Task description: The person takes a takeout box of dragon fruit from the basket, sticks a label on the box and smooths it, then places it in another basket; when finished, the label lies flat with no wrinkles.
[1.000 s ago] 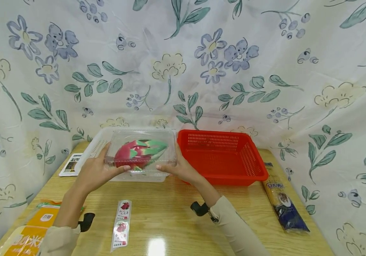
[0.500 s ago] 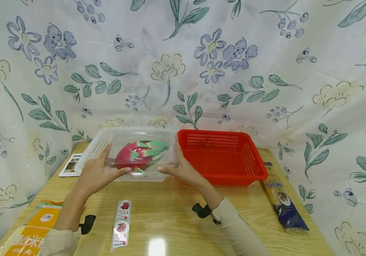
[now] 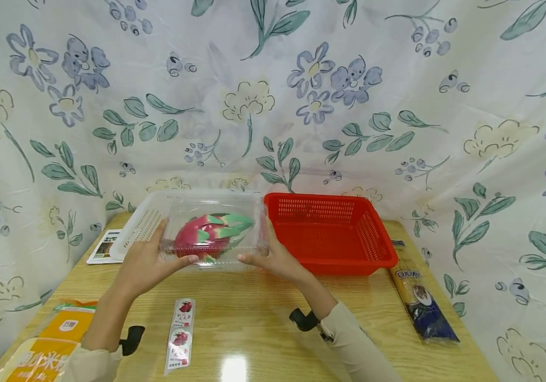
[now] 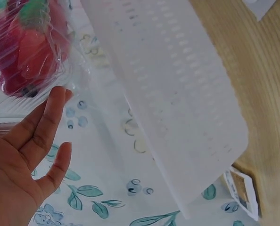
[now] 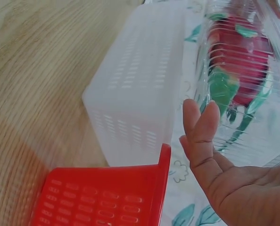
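Observation:
A clear plastic clamshell box [image 3: 177, 212] with a red and green dragon fruit [image 3: 208, 233] inside is held between my two hands over the white basket [image 3: 132, 228]. My left hand [image 3: 146, 262] grips its left end, the thumb along the near edge. At the other end my right hand [image 3: 278, 260] holds it in the same way, thumb in front. In the left wrist view, the left fingers [image 4: 53, 113] reach beside the box. The right wrist view shows the box raised beside the white basket, its ribbed wall close to the right hand [image 5: 225, 174].
A red basket [image 3: 335, 267] stands right of the white one. A strip of dragon fruit stickers [image 3: 181, 334] lies in front. Yellow-orange packets [image 3: 53, 345] are at near left, a blue and gold bag [image 3: 418, 297] at right. A printed card [image 3: 103, 249] lies by the white basket; floral cloth hangs behind.
Both hands and the box have shifted slightly to the right and a little lower. The grip on the box looks the same.

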Demonstrator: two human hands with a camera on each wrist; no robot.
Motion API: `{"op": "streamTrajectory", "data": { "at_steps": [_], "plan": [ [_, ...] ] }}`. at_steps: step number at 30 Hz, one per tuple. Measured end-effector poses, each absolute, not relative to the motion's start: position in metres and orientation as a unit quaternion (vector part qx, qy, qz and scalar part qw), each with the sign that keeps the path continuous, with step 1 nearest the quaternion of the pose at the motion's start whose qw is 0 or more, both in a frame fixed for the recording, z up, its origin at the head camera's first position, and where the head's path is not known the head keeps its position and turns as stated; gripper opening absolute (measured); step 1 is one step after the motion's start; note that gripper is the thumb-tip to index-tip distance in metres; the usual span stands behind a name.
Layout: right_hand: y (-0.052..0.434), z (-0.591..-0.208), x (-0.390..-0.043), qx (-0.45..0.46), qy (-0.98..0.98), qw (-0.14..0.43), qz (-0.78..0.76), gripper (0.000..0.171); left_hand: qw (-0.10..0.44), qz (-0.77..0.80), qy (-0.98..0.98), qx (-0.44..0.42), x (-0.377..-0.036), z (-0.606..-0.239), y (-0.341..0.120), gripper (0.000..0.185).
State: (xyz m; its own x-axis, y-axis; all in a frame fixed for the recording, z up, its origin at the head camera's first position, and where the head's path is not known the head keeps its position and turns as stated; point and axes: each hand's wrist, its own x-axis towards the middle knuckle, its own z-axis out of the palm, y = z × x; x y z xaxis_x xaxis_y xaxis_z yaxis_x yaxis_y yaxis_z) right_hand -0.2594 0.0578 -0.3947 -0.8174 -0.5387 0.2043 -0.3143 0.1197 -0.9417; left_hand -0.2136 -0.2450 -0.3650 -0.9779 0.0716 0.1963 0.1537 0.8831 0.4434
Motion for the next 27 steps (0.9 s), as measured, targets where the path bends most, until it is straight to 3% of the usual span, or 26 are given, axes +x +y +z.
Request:
{"op": "streamTrajectory", "data": {
  "at_steps": [27],
  "plan": [
    [0.071, -0.398, -0.236, -0.267, 0.753, 0.088, -0.595, 0.117, 0.116, -0.216, -0.967, -0.068, -0.198, -0.374, -0.231, 0.112]
  ]
}}
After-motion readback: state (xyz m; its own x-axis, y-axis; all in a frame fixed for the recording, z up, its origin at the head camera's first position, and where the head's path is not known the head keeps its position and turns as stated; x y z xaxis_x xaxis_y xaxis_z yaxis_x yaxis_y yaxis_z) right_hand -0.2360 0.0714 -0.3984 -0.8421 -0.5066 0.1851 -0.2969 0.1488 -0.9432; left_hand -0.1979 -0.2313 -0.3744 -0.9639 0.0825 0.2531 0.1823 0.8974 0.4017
